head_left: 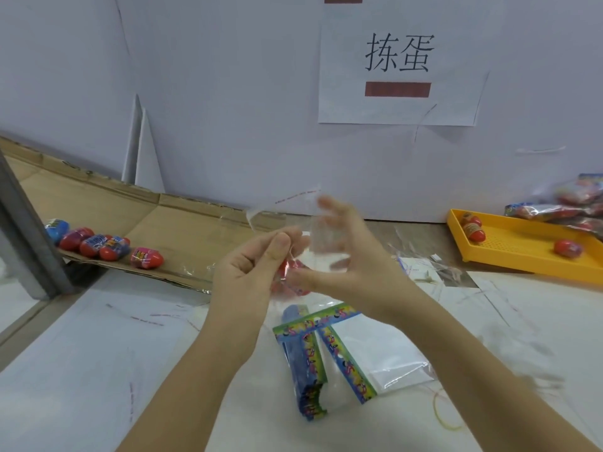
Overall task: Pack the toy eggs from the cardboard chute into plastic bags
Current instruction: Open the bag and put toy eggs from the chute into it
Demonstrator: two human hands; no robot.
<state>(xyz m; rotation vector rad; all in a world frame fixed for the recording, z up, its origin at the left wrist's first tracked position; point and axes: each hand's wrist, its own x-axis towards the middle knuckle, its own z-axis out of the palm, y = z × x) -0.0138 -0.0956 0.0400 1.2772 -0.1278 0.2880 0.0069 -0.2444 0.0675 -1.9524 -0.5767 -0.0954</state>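
My left hand (pixel 251 269) pinches the edge of a clear plastic bag (pixel 326 243) between thumb and forefinger, the other fingers curled into the palm. My right hand (pixel 346 259) grips the body of the same bag, thumb below and fingers curved over the top, though those fingers are blurred. Between my two hands a red toy egg (pixel 291 272) shows through the film; it looks to be inside the bag, but I cannot tell for sure. The bag's open flap sticks up and to the left above my left thumb. Just beneath my wrists, on the white table (pixel 81 370), lies a pile of empty bags (pixel 329 350) with bright printed header strips, fanned out. To my left the cardboard chute (pixel 182 230) slopes along the wall, and a row of eggs (pixel 98 244), red ones, a pink one and a blue one, rests against its near lip, touching each other. To my right a yellow tray (pixel 522 252) holds a few loose red eggs (pixel 473 228), with filled bags (pixel 574 203) heaped at its far corner. A yellow rubber band (pixel 447 409) lies on the table near my right forearm. A paper sign (pixel 399 66) hangs on the wall ahead.
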